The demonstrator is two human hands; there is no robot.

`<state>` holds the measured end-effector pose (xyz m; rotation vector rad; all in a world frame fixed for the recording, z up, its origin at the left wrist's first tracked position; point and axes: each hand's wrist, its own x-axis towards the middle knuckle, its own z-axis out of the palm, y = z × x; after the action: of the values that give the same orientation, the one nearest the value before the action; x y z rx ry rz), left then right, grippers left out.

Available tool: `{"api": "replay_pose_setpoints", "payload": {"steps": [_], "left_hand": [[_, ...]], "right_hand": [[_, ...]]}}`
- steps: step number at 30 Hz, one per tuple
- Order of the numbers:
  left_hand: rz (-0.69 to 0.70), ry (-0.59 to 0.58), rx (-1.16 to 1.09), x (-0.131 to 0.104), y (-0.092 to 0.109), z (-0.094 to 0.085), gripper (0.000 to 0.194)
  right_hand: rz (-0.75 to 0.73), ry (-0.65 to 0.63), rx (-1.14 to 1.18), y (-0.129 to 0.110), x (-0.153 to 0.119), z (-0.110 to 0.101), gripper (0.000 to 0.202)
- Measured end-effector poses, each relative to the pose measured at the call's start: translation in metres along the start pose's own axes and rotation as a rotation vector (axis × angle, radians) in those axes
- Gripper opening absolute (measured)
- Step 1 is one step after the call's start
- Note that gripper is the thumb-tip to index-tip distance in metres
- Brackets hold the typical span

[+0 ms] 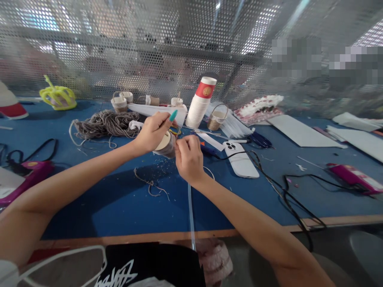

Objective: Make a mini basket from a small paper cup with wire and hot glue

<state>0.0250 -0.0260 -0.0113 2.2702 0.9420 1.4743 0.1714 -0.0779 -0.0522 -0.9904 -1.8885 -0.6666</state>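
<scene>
A small paper cup (163, 144) wrapped in greyish yarn lies tilted between my hands, its pale round end facing me. My left hand (154, 131) is closed on it from the upper left, the teal-nailed thumb pointing up and right. At the cup's right side, my right hand (189, 157) has its fingers pinched together on what looks like a thin strand of yarn, mostly hidden by the fingers. Below the cup lies a loose piece of yarn (149, 183) among small scraps. A long translucent stick (191, 215) runs from under my right hand past the table edge.
Behind my hands are a grey yarn skein (109, 123), a leaning stack of paper cups (199, 107) and a yarn-wrapped cup with a handle (217, 119). A white phone (241, 159), black cables (281, 191) and a magenta glue gun (356, 177) lie to the right.
</scene>
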Motion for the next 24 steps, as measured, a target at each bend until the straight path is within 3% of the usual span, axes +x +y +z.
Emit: {"api": "replay_pose_setpoints", "payload": {"steps": [10,13,18,24], "left_hand": [[-0.095,0.013,-0.238,0.003,-0.006,0.001,0.016],[-0.104,0.021,-0.267,0.004,-0.007,0.002,0.013],[-0.098,0.027,-0.285,0.006,-0.01,0.003,0.014],[-0.106,0.044,-0.256,0.005,-0.008,0.004,0.014]], "right_hand": [[-0.039,0.23,-0.223,0.01,0.002,0.001,0.003],[-0.045,0.199,-0.203,0.011,0.004,-0.001,0.006],[-0.003,0.041,-0.205,0.013,0.005,-0.001,0.017],[-0.029,0.053,-0.236,0.018,0.004,0.0,0.015]]}}
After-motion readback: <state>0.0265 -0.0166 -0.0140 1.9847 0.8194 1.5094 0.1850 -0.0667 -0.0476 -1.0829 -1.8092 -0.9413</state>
